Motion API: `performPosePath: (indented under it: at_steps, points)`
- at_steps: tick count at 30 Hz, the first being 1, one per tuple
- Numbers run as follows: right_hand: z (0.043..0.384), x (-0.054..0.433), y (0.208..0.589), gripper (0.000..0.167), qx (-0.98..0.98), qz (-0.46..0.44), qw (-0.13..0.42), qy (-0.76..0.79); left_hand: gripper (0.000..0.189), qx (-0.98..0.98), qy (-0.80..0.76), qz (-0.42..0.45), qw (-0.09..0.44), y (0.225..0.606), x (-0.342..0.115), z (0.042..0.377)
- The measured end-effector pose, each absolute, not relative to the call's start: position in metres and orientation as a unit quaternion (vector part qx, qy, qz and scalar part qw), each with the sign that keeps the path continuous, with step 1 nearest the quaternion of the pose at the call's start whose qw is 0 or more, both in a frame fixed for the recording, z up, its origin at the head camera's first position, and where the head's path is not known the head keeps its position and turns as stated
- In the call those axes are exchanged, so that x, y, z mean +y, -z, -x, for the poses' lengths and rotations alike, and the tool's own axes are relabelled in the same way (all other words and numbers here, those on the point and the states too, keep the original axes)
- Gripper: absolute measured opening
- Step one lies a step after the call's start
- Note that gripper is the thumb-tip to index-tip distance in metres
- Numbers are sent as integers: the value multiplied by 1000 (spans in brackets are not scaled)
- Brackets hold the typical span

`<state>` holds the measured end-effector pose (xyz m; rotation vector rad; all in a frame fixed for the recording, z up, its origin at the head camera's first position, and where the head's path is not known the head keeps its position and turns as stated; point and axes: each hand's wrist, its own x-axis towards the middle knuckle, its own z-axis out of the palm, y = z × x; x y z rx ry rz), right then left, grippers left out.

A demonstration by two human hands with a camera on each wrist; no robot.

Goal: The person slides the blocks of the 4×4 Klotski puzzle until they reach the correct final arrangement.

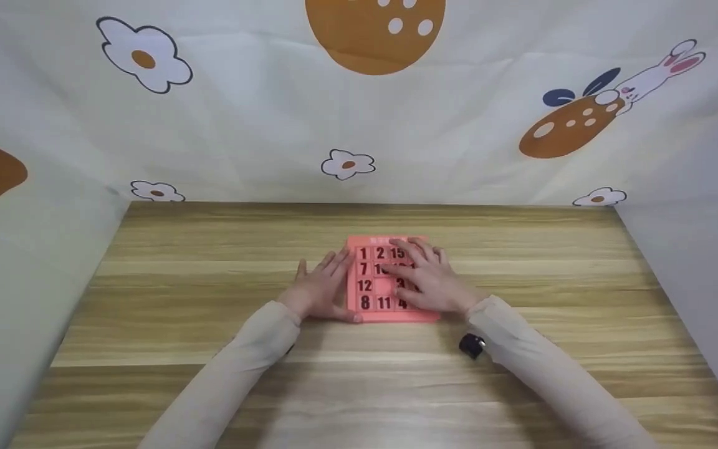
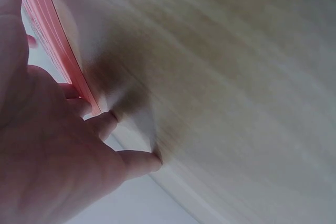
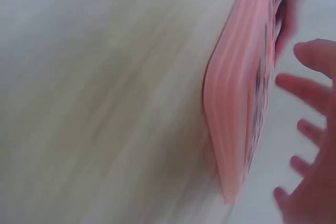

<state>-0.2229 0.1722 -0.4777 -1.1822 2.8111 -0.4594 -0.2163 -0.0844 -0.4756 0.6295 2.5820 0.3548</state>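
Note:
A pink sliding number puzzle [image 1: 371, 317] lies flat on the table, its square tiles marked with black numbers. The top row reads 1, 2, 15; an uncovered gap shows in the third row, right of the 12. Along the puzzle's left side lies my left hand [image 1: 321, 290], fingers extended against the edge and thumb at the lower left corner. My right hand [image 1: 437, 284] is spread over the right part, hiding the rightmost tiles. In the right wrist view, its fingertips [image 3: 286, 81] sit just beside the tile face; contact is hard to tell.
The wood-grain table [image 1: 209, 262] extends around the puzzle. A pale cloth backdrop [image 1: 240, 125] with flowers, orange shapes and a rabbit rises behind it and at both sides. A black device [image 1: 472, 345] sits at my right wrist.

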Motion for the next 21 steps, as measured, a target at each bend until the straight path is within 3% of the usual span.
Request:
performPosePath:
  at_steps: [6, 13, 21]
  points:
    - [218, 177, 479, 32, 892, 410, 25, 186, 123, 936, -128, -232, 229, 476, -84, 215]
    - [220, 182, 478, 36, 925, 335, -4, 179, 122, 937, -131, -227, 232, 476, -82, 217]
    - [223, 175, 479, 57, 915, 374, 68, 139, 121, 938, -128, -219, 236, 474, -84, 217]
